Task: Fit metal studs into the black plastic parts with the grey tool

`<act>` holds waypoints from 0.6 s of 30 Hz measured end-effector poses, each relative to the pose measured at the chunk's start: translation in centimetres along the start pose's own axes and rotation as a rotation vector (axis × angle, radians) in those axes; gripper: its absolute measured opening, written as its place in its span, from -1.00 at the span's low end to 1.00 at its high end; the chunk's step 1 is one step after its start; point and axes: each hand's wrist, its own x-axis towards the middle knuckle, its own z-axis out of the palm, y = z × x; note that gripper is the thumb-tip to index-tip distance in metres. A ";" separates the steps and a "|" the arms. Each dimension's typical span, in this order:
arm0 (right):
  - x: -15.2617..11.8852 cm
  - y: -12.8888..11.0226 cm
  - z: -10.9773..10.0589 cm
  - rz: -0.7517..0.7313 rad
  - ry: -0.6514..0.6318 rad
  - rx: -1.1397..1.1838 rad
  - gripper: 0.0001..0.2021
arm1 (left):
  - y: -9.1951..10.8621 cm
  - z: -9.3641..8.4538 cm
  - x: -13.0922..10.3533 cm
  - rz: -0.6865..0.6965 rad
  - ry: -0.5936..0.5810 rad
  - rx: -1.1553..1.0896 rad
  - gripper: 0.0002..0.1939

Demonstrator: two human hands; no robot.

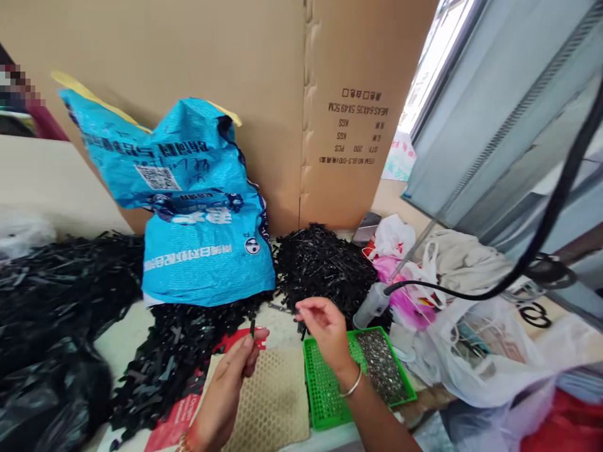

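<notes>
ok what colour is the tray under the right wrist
The tray is bright green; it shows in the head view, the only one here.

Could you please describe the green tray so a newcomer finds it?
From the blue sack, look lower right, near the right hand. The tray is rectangular, with small pieces in its right half; its bright green distinguishes it from the beige mat.

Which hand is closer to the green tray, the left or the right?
Right. The right hand is over the far edge of the green tray; the left hand is left of it, over the beige mat.
</notes>
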 end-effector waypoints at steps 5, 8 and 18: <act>-4.3 -1.0 2.2 -0.241 -0.205 -0.124 -0.89 | 0.5 0.2 -1.9 -0.106 -0.145 -0.158 -0.43; -6.3 -1.0 3.5 -0.383 -0.319 -0.196 -0.83 | 0.0 -1.0 -2.7 -0.104 -0.116 -0.071 -0.38; -9.6 -5.2 -1.8 -0.697 0.093 -0.246 -0.76 | 0.5 -7.5 -4.7 -0.041 -0.019 0.181 -0.28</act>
